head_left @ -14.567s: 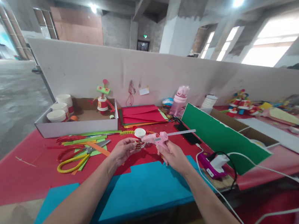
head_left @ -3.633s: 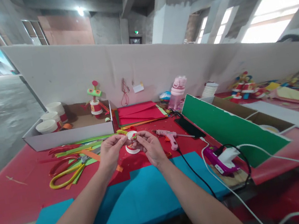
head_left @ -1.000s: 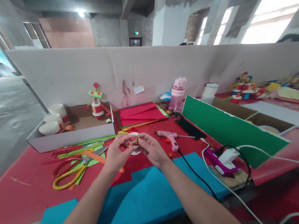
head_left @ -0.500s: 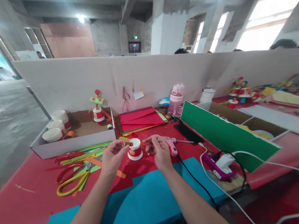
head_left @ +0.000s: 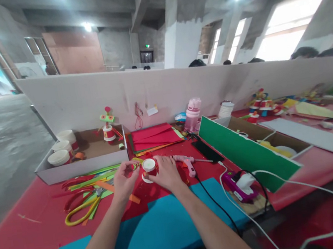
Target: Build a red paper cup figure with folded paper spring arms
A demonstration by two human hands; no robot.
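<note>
A red and white paper cup stands upside down on the red table in front of me. My right hand grips it from the right, thumb across the front and fingers behind. At the cup's left side, my left hand pinches a folded paper spring of yellow-green and red strips. The fingers partly hide both this spring and the cup's right side. To the right of my right hand lies a pink hot glue gun with its cord trailing toward me.
Scissors and paper strips lie at left. Behind them, a box holds cups and a finished paper figure. Red paper sheets, a phone, a green-sided box and a purple power strip surround the work; blue sheets lie nearest.
My right hand has moved left from beside the cup and closed around it. My left hand stays at the cup's left with the paper spring. The view has shifted slightly.
</note>
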